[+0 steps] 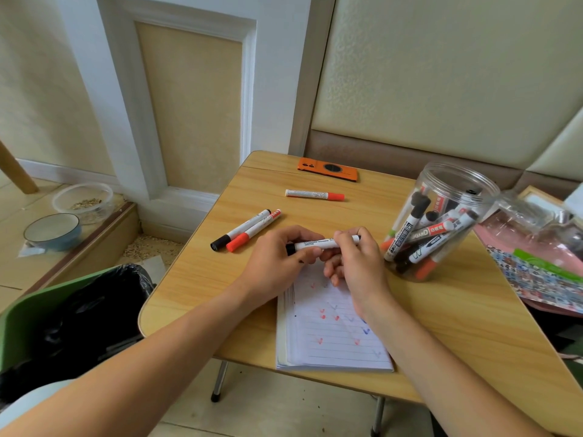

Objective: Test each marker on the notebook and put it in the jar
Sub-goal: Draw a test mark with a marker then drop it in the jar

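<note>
Cream wall panels and white trim fill the upper half of the frame, and below them a small wooden desk runs from the centre to the lower right. On it, at the lower middle, lies an open lined notebook with red and blue ticks on its page.

Above the notebook's top edge both hands meet on one black-capped marker, held level. The left hand, coming in from the lower left, has its fingers curled round the marker's capped left end. The right hand, coming in from the lower right, pinches the right part of the barrel with thumb and fingers.

To the right of the hands stands a clear plastic jar, tilted slightly, with many markers leaning inside it. Left of the hands, a black marker and a red marker lie touching side by side on the desk. Further up, near the middle of the frame, another red-capped marker lies alone, and behind it at the desk's far edge is an orange phone.

At the lower left sits a green bin lined with a black bag. On the floor at the left are a blue bowl and a clear container.
</note>
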`<state>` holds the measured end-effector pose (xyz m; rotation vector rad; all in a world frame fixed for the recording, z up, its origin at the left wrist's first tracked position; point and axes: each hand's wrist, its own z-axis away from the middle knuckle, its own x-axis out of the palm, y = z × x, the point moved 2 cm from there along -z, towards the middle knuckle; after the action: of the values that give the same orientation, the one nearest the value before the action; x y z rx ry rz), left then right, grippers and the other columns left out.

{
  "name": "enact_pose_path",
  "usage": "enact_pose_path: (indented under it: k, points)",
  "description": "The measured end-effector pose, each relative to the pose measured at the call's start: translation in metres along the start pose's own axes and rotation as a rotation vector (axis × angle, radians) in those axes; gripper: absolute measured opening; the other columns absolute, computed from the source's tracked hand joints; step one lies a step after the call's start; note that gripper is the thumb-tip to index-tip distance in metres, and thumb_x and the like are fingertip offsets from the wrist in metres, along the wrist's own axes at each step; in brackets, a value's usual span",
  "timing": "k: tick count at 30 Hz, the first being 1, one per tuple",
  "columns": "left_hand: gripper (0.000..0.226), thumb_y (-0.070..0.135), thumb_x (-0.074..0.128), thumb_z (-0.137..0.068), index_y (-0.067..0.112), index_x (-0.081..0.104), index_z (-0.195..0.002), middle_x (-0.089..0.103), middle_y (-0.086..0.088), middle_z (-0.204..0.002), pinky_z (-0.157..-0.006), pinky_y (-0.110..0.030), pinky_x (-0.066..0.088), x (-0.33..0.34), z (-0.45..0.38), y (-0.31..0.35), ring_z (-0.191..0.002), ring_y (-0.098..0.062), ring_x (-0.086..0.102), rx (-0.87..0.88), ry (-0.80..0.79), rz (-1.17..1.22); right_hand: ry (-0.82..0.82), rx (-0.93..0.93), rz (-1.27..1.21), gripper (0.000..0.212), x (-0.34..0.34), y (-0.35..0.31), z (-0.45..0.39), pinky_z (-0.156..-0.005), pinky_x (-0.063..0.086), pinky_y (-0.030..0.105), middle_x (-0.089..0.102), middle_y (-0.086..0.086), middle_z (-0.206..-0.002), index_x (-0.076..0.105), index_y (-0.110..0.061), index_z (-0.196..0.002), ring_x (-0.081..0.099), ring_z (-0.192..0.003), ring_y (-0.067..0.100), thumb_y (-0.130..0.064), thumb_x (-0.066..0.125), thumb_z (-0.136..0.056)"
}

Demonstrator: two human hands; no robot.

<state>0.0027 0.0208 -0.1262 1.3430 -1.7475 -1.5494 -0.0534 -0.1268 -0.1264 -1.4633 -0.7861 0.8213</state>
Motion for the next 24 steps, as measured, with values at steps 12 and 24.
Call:
enact_pose_path:
  k: [12,24]
  points:
    - [0.007,0.019,0.071,-0.094,0.021,0.071,-0.1,0.072,-0.003,-0.081,-0.073,-0.034,0.053,0.001,0.0,0.0,-0.079,-0.024,0.066,0.002,-0.002,-0.032,-0.001,-0.001,0.033,0.011,0.001,-0.002,0.003,-0.042,0.036,0.03,0.066,0.008,-0.062,0.049,-0.007,-0.098,0.053,-0.046,0.027,-0.016,0.051,-0.102]
    - [0.082,0.04,0.074,-0.086,0.02,0.026,-0.149,0.038,0.005,-0.136,-0.104,-0.023,0.031,-0.011,0.017,-0.005,-0.125,-0.008,0.035,0.147,-0.025,-0.528,0.078,0.006,-0.167,0.005,-0.003,-0.008,0.005,-0.042,0.046,0.026,0.062,0.0,-0.051,0.045,-0.012,-0.102,0.063,-0.049,0.022,-0.007,0.045,-0.104]
